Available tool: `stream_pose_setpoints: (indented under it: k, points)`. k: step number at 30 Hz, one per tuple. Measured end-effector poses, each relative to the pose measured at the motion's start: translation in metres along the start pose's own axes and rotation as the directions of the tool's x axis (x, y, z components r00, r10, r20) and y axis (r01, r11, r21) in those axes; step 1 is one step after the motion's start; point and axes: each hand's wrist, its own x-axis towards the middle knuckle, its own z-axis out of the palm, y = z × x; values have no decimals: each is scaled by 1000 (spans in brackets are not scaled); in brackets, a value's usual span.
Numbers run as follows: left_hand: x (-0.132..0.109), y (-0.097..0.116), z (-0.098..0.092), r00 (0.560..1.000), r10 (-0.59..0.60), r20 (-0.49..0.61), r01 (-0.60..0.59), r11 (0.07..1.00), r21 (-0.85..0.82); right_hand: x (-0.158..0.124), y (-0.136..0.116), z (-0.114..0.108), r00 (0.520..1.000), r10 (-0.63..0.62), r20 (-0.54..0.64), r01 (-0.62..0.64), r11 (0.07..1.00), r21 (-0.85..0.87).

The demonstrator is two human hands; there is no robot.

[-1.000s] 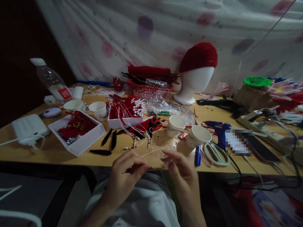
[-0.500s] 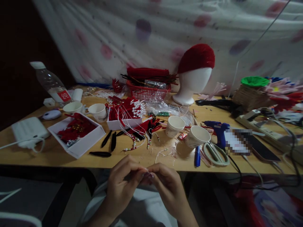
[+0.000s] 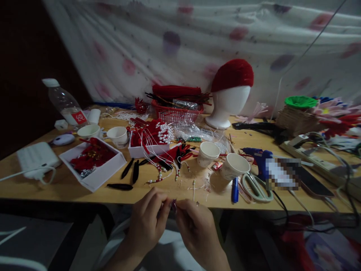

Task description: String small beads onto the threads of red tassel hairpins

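Note:
Just in front of the table's near edge, my left hand and my right hand meet fingertip to fingertip. Both are closed in a pinch on a small, shiny, purplish piece, too small and dark to name. Beyond my right hand, a thin pale cord with tiny beads lies on the wood. Farther back, strings of red and white beads trail from a white box holding red pieces and white pearl beads. Black leaf-shaped pieces lie left of these strings.
Left stand another white box with red pieces, paper cups and a bottle. Right are two more cups, a blue pen, scissors, a glue gun and cables. Behind stand a red basket and a foam head.
My right hand has turned more inward, its fingers curling tighter. The small piece now shows darker between the fingertips, and the pale cord by my right hand has shifted. The view has tilted slightly.

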Motion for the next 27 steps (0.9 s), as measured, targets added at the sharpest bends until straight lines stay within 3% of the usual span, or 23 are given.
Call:
stream_pose_setpoints:
  k: [6,9,20,24,27]
  points:
    - [4,-3,-2,985,-157,-66,151,985,-80,1,5,-2,999,13,-46,-15,999,-37]
    - [6,-2,-4,974,-224,-42,214,963,-166,3,7,-6,1000,-8,11,8,1000,-20]
    - [-6,-5,3,968,-244,61,251,936,-247,1,9,0,999,-52,15,53,998,-31]
    - [-5,-3,4,974,-223,44,227,952,-207,0,12,1,999,-52,10,53,997,-55]
    - [-6,-2,5,958,-286,30,285,927,-243,0,14,3,998,-66,12,67,996,-50]
